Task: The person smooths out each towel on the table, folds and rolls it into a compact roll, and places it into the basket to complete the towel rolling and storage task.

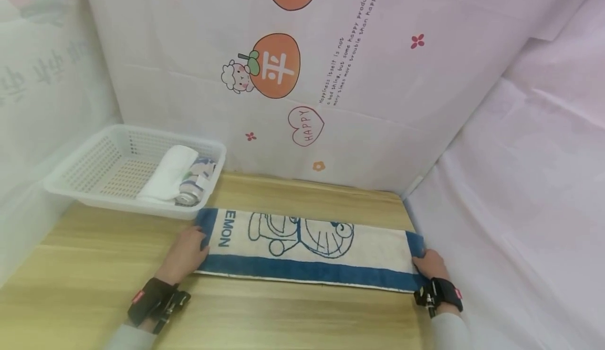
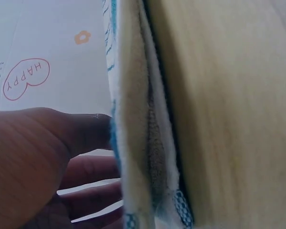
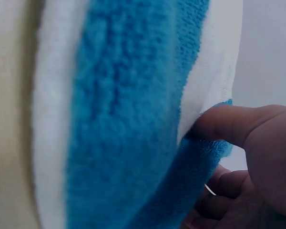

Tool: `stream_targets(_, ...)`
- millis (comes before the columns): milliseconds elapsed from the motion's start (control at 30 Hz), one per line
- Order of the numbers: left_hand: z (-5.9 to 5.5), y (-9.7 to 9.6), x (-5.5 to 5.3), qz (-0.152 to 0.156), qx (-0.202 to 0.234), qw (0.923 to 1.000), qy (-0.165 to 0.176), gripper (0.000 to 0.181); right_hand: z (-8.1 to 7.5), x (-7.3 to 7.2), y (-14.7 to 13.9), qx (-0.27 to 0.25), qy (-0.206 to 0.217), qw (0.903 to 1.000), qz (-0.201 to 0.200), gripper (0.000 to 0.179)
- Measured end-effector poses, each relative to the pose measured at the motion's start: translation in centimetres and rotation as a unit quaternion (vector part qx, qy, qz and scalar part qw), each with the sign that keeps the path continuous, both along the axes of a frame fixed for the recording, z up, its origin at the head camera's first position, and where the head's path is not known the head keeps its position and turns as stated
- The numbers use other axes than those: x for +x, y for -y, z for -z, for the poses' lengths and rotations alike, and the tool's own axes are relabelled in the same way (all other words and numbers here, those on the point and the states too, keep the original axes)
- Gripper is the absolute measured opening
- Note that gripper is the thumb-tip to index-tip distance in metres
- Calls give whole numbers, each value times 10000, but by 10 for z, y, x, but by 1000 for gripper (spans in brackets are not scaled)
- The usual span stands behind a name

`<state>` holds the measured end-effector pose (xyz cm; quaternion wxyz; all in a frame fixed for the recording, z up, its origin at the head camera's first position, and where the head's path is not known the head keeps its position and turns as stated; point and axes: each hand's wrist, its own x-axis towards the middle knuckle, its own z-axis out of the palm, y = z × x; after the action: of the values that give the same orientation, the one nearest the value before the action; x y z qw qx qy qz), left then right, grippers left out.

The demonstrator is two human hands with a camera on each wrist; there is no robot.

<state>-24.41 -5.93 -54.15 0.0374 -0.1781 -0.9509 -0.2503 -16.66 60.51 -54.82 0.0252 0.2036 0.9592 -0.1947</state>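
Note:
A white towel (image 1: 378, 249) with blue borders and a blue cartoon line drawing lies folded into a long strip across the wooden table. At its left end, my left hand (image 1: 184, 253) holds the blue border, the thumb against the printed face; the towel hides its fingertips in the left wrist view. My right hand (image 1: 430, 264) pinches the blue corner at the right end. In the right wrist view, the right thumb (image 3: 224, 125) presses into the cloth and the other fingers curl beyond it. Layered cloth edges (image 2: 136, 119) show in the left wrist view.
A white plastic basket (image 1: 80, 195) stands at the back left, close to the towel's left end. Inside are a rolled white cloth (image 1: 171, 174) and a patterned blue-and-white bundle (image 1: 198, 176). Printed white sheets (image 1: 368, 140) hang behind and at both sides of the table (image 1: 283, 316).

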Motion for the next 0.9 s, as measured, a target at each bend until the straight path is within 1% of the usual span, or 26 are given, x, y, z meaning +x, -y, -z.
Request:
stream_targets(67, -1, 0, 0, 14, -39, 10000, -11, 27, -4, -1, 1, -101, 105, 9999, -11, 35)
stream_targets(200, -4, 0, 0, -8, -59, 10000, -8, 26, -15, 0, 2, -170, 348, 9992, -31, 60)
stream_targets(300, -3, -1, 1, -43, -24, 10000, 10, 24, -22, 5, 0, -257, 435, 9987, 67, 58)
stream_targets(333, -3, -1, 2, -53, -23, 10000, 14, 24, -24, 8, -1, -276, 385, 9988, 104, 49)
stream_targets(400, -2, -2, 3, -50, -12, 10000, 28, 23, -27, 13, -3, -324, 257, 9989, 208, 37)
stream_targets(433, -3, -3, 4, -45, -14, 10000, 16, 23, -28, 15, -4, -327, 186, 9989, 273, 34)
stream_targets(500, -4, -4, 6, -17, -1, 10000, -9, 23, -32, 18, -6, -321, 5, 9988, 367, 35)
stream_targets(533, -5, -5, 7, 8, -7, 10000, -36, 23, -34, 19, -6, -290, -109, 9986, 423, 38)
stream_targets(600, -6, -8, 9, 70, 12, 9999, -71, 22, -40, 22, -8, -178, -344, 9982, 449, 40)
stream_targets(733, -4, -16, 10, 199, 54, 9997, -115, 22, -58, 30, -12, 288, -854, 9946, 521, 44)
stream_targets(800, -2, -21, 10, 267, 102, 9995, -139, 21, -69, 33, -12, 551, -1116, 9906, 574, 41)
stream_targets(900, 1, -27, 10, 342, 219, 9991, -147, 20, -87, 33, -7, 782, -1441, 9837, 742, 34)
